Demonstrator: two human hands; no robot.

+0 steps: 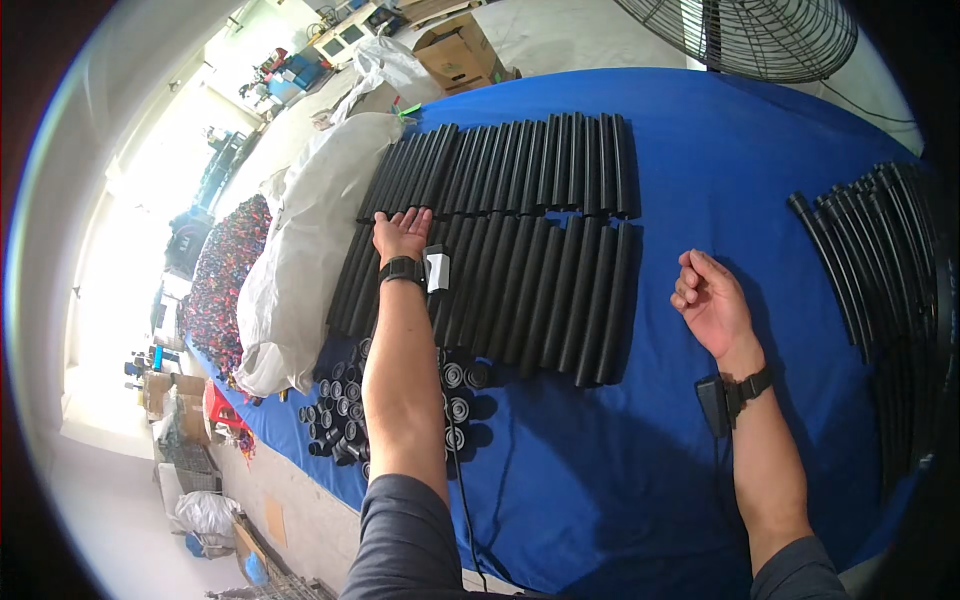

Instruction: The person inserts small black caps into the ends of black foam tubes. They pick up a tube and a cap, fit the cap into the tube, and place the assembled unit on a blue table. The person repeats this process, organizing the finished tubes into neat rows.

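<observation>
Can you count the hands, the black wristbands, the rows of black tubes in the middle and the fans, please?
Hands (left hand, right hand): 2
Black wristbands (left band, right band): 2
Tube rows (far row, near row): 2
Fan: 1
Total: 7

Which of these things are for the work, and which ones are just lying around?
Probably for the work:
long black plastic tubes in two rows, by the left hand
small round black caps with ringed ends
another stack of black tubes, at the right

Likely just lying around:
brown cardboard box
large round wire fan
</observation>
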